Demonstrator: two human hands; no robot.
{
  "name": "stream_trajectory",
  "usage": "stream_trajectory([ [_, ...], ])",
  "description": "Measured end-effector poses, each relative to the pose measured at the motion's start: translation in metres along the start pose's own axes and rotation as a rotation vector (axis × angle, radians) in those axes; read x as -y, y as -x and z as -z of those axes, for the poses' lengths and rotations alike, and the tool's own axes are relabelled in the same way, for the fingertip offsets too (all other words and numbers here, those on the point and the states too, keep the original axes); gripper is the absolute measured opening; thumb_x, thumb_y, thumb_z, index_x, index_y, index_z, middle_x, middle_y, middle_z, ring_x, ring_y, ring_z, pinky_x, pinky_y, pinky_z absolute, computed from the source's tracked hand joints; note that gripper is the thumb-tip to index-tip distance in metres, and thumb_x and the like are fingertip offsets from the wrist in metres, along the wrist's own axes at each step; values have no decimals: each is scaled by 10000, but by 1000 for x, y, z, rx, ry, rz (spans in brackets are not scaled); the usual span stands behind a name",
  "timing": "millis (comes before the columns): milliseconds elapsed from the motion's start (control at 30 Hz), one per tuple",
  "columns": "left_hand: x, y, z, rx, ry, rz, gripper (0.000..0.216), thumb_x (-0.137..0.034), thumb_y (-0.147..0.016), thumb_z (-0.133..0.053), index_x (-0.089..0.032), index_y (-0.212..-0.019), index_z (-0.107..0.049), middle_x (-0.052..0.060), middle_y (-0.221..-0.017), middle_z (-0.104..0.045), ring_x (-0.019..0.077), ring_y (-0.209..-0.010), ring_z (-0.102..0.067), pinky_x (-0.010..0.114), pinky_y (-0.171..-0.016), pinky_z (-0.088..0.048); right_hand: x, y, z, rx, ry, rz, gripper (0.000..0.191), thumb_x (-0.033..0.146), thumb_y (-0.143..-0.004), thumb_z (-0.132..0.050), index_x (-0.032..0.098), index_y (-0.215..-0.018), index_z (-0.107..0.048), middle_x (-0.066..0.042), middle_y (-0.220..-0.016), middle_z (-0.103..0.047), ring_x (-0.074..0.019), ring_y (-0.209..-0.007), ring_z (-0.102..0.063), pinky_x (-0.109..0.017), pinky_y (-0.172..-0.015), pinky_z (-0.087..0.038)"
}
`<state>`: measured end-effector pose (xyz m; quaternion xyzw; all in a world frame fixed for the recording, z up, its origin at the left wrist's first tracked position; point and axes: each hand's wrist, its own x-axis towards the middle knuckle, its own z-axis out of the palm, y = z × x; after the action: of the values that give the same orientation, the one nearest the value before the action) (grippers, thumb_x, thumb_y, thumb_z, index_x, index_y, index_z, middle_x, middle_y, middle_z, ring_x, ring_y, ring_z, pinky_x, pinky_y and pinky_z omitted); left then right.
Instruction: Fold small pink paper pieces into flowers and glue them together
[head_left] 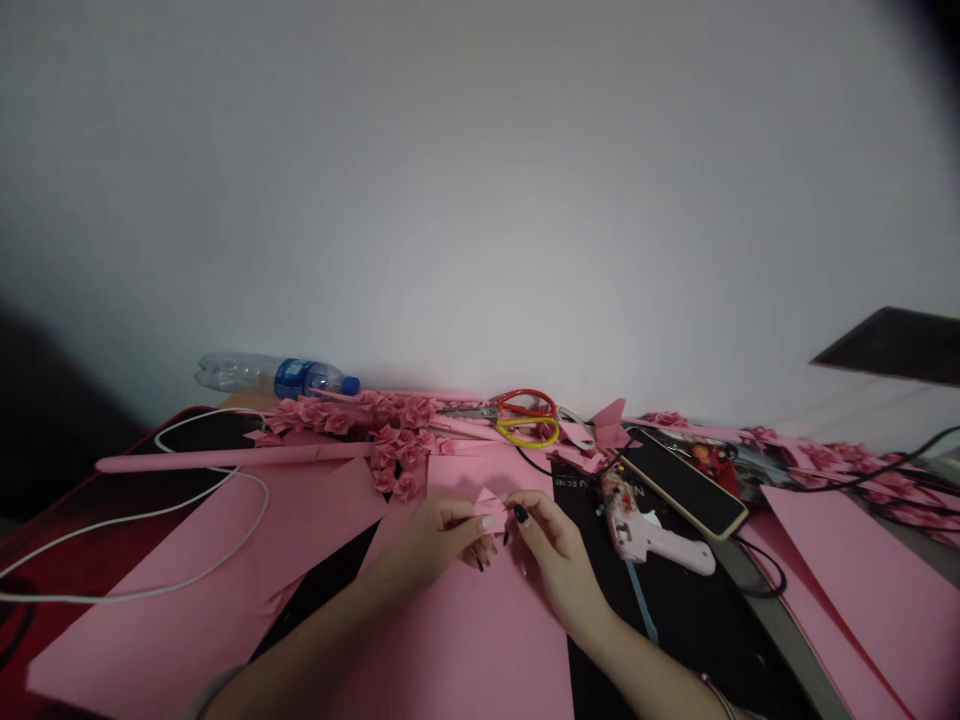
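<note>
A small folded piece of pink paper [489, 507] is held up in front of me, over a large pink sheet [480, 620]. My left hand [442, 535] pinches it from the left, between thumb and fingers. On the other side, the thumb and fingertips of my right hand [550, 545] close on its right edge. Fingers partly cover the folded paper, so its full shape is hidden. Just beyond my hands sits a cluster of pink paper roses [405, 455].
Scissors [529, 418] with red and yellow handles lie behind my hands. To the right are a glue gun [652, 535] and a phone [682, 485]. A plastic bottle [255, 374] lies at the back left, near a rolled pink paper tube [225, 458] and a white cable [150, 597].
</note>
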<state>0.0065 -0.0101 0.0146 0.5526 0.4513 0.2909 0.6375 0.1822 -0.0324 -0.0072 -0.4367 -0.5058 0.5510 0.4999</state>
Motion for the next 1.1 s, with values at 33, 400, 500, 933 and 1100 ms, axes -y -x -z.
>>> stream_trajectory([
  [33,1,0,0,8,-5,-11,336,-471,-784,-611,-162,-665,-670,28,-643,-683,171,-609,-642,289,-645,-519,0,0,0,-1,9,-8,311,492,-864,-667,195,-955,-648,36,-666,-532,-85,-490,-418,-206,-454,-319],
  [400,15,-2,-5,104,-74,-69,310,-407,-806,-602,-151,-665,-708,53,-664,-727,166,-651,-671,264,-671,-541,11,-5,0,-6,96,112,221,394,-779,-765,193,-699,-720,-86,-923,-705,-227,-914,-657,-306,-815,-499],
  [500,18,-2,-6,124,-25,-61,252,-353,-807,-606,-151,-699,-711,59,-687,-735,164,-658,-680,257,-669,-542,12,-4,-3,-11,112,108,210,364,-759,-784,198,-662,-700,-72,-870,-702,-217,-867,-660,-304,-784,-501],
  [933,10,1,-5,181,45,68,251,-386,-797,-635,-142,-775,-688,63,-730,-737,211,-716,-707,309,-690,-543,12,-3,-4,2,87,72,230,317,-768,-768,198,-593,-677,-74,-887,-705,-230,-909,-664,-324,-836,-486],
  [1100,7,1,-6,177,28,115,311,-455,-775,-640,-146,-752,-671,68,-716,-734,205,-695,-709,314,-690,-547,12,-2,-4,-4,116,89,295,366,-793,-750,193,-577,-649,-82,-902,-698,-232,-893,-657,-332,-821,-485],
])
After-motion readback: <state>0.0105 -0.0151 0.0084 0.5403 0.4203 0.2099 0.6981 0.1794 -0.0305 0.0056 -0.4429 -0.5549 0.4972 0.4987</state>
